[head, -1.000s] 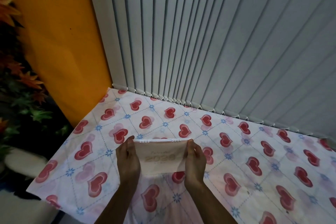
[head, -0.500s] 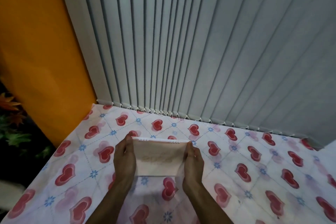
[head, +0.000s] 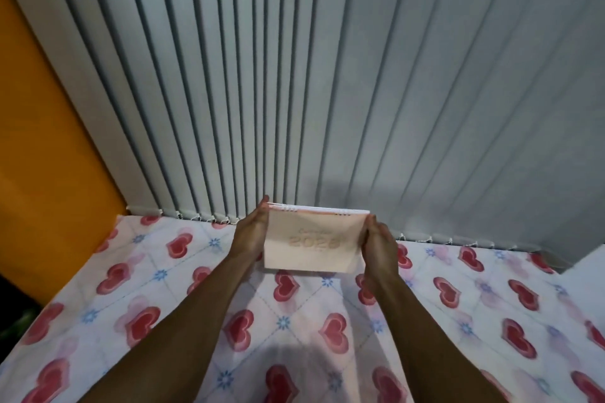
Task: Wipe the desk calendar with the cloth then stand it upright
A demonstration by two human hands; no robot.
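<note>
A pale pink desk calendar [head: 311,244] with a white spiral binding along its top edge and faint gold "2026" lettering stands upright, its lower edge down by the heart-patterned tablecloth [head: 157,314]. My left hand [head: 250,232] grips its left side and my right hand [head: 378,247] grips its right side. Both arms reach forward over the table. No cloth for wiping is in view.
Grey vertical blinds [head: 327,75] hang right behind the calendar along the table's far edge. An orange wall [head: 42,157] borders the table on the left. A white ledge [head: 586,258] shows at the right edge.
Both hands have carried the calendar farther away, toward the blinds at the back of the table. The view has tilted up, and the plants at the left have dropped out of sight.
</note>
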